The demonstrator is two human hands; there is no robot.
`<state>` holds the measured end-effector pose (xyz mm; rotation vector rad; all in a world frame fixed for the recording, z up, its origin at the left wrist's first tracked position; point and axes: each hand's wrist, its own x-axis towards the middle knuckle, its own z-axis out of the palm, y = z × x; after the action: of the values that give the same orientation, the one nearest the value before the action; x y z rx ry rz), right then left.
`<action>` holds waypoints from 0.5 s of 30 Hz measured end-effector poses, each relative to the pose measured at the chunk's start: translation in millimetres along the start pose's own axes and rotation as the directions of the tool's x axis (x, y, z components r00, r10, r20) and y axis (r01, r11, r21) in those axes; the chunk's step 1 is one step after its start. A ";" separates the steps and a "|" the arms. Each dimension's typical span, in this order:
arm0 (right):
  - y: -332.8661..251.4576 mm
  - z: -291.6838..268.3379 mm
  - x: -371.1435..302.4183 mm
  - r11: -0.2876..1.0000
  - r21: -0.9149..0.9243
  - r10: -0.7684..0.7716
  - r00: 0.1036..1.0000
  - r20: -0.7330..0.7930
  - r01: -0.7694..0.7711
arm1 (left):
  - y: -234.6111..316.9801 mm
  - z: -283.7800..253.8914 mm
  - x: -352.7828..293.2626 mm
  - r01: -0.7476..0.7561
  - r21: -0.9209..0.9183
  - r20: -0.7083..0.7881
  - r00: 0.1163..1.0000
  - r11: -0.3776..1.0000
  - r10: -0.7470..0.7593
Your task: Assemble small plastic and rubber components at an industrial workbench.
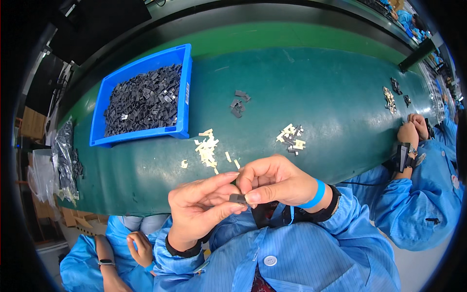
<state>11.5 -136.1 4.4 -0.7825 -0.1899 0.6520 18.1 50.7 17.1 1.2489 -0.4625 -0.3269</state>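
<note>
From my remote post, I see the left hand (200,203) and right hand (279,181) grip a small dark part (237,198) in closed pinches, lower centre of frame, below cream pieces (207,147).

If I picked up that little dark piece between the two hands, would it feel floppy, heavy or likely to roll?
The dark piece is probably light, being small enough for the left hand and right hand to pinch together. Its straight edges suggest something stiff. With flat-looking faces, it would likely slide rather than roll.
</note>
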 end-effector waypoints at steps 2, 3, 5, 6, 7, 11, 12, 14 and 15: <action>-0.4 0.6 0.3 0.999 -0.049 -0.007 1.000 -0.002 0.007 | 8.3 1.7 4.9 0.004 0.099 0.024 1.000 0.995 -0.007; 1.0 0.0 1.6 0.994 -0.106 -0.002 1.000 -0.023 0.000 | 13.0 3.1 8.9 -0.058 0.283 0.071 0.997 0.957 0.039; -0.6 2.2 4.1 0.987 -0.161 -0.007 0.999 -0.046 -0.001 | 17.6 4.8 12.4 -0.128 0.456 0.134 0.988 0.881 0.074; -3.3 2.6 6.8 0.974 -0.224 0.008 0.999 -0.051 -0.020 | 17.8 4.7 13.1 -0.169 0.532 0.173 0.981 0.830 0.089; -5.5 2.6 8.2 0.957 -0.286 0.022 0.998 -0.058 -0.038 | 18.0 4.7 13.8 -0.211 0.601 0.213 0.972 0.771 0.100; -7.4 3.0 8.8 0.969 -0.245 0.013 1.000 -0.025 -0.019 | 12.7 5.0 7.8 -0.082 0.449 0.086 0.995 0.890 0.049; -7.1 4.1 9.0 0.984 -0.177 -0.003 0.999 -0.041 -0.004 | 11.8 4.2 6.3 -0.087 0.452 0.092 0.994 0.888 0.051; -7.1 7.2 8.4 0.994 -0.112 -0.023 0.998 -0.055 0.017 | 9.0 3.3 4.9 0.028 0.209 -0.058 0.998 0.978 -0.017; -7.0 11.1 8.7 0.994 -0.089 -0.064 0.996 -0.066 0.058 | 7.2 3.4 3.6 0.023 0.217 -0.059 0.998 0.976 -0.010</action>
<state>17.4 -127.9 16.5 -0.8782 -0.1792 0.5612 19.3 48.2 25.4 1.4720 -0.4468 -0.2579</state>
